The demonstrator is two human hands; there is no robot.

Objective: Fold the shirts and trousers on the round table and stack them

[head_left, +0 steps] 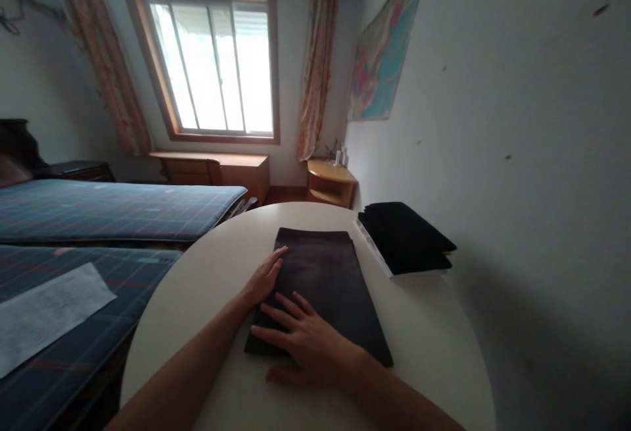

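A flat black rectangular piece [328, 273], which looks like folded cloth or a soft cover, lies on the round white table [197, 299]. Along its left edge rests my left hand [266, 278], fingers stretched out and pointing away from me. My right hand [300, 342] is spread over its near left part, fingers apart, with the thumb by the near edge. Neither hand grips anything. To the right, near the wall, sits a stack of similar black pieces [404, 237] on a white base.
Left of the table are two mattresses with blue plaid covers [118, 207]; a sheet of paper [54, 313] lies on the nearer one. A white wall [532, 188] runs close along the right. Beyond stand a wooden desk [246, 167] and a corner shelf [330, 171].
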